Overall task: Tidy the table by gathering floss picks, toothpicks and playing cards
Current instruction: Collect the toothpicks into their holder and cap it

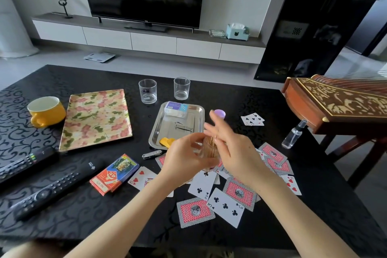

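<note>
Above the near middle of the black patterned table (pixel 62 205), the left hand (pixel 186 159) is curled round a clear round jar of wooden toothpicks (pixel 210 147), held off the surface. The right hand (pixel 234 148) hovers at the pick tips with fingers splayed and mostly straight; whether it pinches any I cannot tell. The toothpick step looks to be in hand, probably near its end. Next the jar would want its purple round lid (pixel 220 113), lying just beyond, then setting down. I count one jar, one lid, one red-and-blue card box (pixel 114 175), one shiny steel tray (pixel 155 132), two clear drinking glasses (pixel 147 91) and two black remotes (pixel 56 189). Red-backed playing cards (pixel 195 211) lie loose beneath the hands: about a dozen show, some overlapped, so no exact count.
</note>
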The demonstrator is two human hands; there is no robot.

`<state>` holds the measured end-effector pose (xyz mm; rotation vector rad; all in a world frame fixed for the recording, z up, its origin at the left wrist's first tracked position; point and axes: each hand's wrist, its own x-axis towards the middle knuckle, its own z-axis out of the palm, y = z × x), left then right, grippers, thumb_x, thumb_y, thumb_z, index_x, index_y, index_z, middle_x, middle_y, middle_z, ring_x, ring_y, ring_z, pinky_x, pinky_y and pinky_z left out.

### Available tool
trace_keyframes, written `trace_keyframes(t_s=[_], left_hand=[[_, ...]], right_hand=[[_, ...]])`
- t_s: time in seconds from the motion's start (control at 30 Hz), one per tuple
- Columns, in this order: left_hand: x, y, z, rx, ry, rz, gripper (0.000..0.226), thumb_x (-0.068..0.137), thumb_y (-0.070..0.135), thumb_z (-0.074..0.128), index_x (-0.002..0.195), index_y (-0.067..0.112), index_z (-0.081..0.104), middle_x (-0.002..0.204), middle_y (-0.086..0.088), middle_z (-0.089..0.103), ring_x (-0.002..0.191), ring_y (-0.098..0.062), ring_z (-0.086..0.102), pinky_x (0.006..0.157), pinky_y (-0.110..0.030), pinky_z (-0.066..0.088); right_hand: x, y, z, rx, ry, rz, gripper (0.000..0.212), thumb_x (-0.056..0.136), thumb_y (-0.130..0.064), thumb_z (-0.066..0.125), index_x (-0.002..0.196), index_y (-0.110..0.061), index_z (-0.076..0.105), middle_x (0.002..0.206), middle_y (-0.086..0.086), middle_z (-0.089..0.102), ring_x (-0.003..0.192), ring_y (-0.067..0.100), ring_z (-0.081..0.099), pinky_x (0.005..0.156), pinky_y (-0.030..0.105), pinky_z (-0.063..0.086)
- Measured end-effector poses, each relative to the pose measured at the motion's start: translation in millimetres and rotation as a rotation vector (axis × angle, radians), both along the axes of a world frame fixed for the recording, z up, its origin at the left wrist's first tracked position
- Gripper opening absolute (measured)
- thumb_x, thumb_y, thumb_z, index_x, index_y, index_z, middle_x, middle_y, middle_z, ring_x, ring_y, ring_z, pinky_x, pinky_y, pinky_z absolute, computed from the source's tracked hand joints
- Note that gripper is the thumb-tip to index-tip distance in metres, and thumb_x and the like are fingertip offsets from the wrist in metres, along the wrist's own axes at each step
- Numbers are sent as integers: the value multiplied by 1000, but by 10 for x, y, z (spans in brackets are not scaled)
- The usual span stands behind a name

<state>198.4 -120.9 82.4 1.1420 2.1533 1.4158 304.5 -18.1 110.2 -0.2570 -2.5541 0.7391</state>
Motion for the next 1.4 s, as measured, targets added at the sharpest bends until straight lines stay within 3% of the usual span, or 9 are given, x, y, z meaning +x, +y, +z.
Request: trace_keyframes(t_s=[0.17,0.3,0.53,0.87,0.97,1.07,1.2,1.3,1.4], left_hand=[[-30,-14,-6,37,-52,44,52,59,30,85,108,26,66,87,17,69,86,-2,64,79,-32,56],[-36,-30,15,33,-31,39,54,61,31,83,112,25,65,87,17,68,84,-2,64,76,-28,57],[-97,5,13,37,-23,86,45,66,37,74,108,24,67,84,15,69,83,-6,66,74,-34,58],[-173,175,-8,97,35,55,61,59,25,87,116,27,63,97,17,67,92,0,62,81,-24,55],[-215,223,-29,107,3,44,62,60,23,87,117,26,62,97,18,65,94,1,61,79,-14,52],[-257,279,-65,125,-70,39,61,60,21,87,115,26,62,98,16,66,95,-2,61,78,-16,53],[-316,369,-127,101,-48,51,61,61,24,86,117,27,61,99,16,65,95,-3,61,80,-21,54],[-387,444,-213,-10,133,84,62,62,30,85,119,28,61,103,14,66,94,-4,60,83,-25,53],[-430,528,-307,-87,218,75,60,62,37,83,117,31,61,104,12,68,95,-7,61,83,-33,54]], right_hand=[[49,8,33,-56,-59,31,49,96,-3,36,143,-17,35,142,-15,34,123,-32,3,111,5,3],[39,34,23,-60,-47,56,48,95,-21,39,142,-23,28,140,-28,19,125,-31,3,111,4,5],[-95,45,-171,166,162,-28,53,97,-42,37,140,-11,41,144,-3,40,136,-11,19,117,21,16],[-297,184,-80,-813,124,-107,40,93,-3,52,128,-21,56,132,-9,56,119,-3,51,97,15,44],[-302,315,-73,-1202,120,-17,38,85,-27,57,124,-26,57,128,-3,60,115,7,58,86,20,49],[-311,430,-173,-1396,135,24,51,86,-42,49,132,-21,52,126,4,61,117,19,57,100,34,43],[-382,485,-342,-1173,60,-95,29,94,-29,51,120,-23,63,113,14,65,99,12,58,94,27,40],[-470,512,-407,-688,24,-263,24,95,-22,53,117,-24,63,112,-13,65,102,-5,57,87,16,44],[-558,532,-470,-180,3,-303,25,95,-20,51,118,-19,62,113,-12,63,105,-1,55,89,20,47]])
